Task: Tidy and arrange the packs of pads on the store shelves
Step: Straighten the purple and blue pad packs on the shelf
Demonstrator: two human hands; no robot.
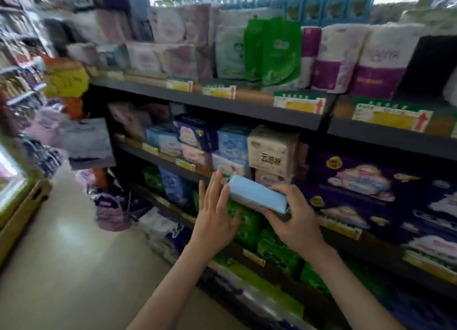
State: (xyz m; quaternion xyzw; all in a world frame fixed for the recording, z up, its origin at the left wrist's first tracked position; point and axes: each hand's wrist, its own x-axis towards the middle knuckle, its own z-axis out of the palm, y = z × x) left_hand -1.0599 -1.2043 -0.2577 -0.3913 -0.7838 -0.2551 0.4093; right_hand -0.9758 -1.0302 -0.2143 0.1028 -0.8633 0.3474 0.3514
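Observation:
My right hand grips a light blue pack of pads by its near end, in front of the middle shelf. Just left of the pack, my left hand is held up with straight fingers, the fingertips close to the pack's far end; whether they touch it is unclear. On the middle shelf stand blue, pink and dark packs and a beige pack. Green packs fill the shelf below my hands.
The top shelf carries pink packs, green bags and purple-and-white paper rolls. Large dark purple packs stand to the right. Bags lie on the aisle floor at the left, beside a cardboard box.

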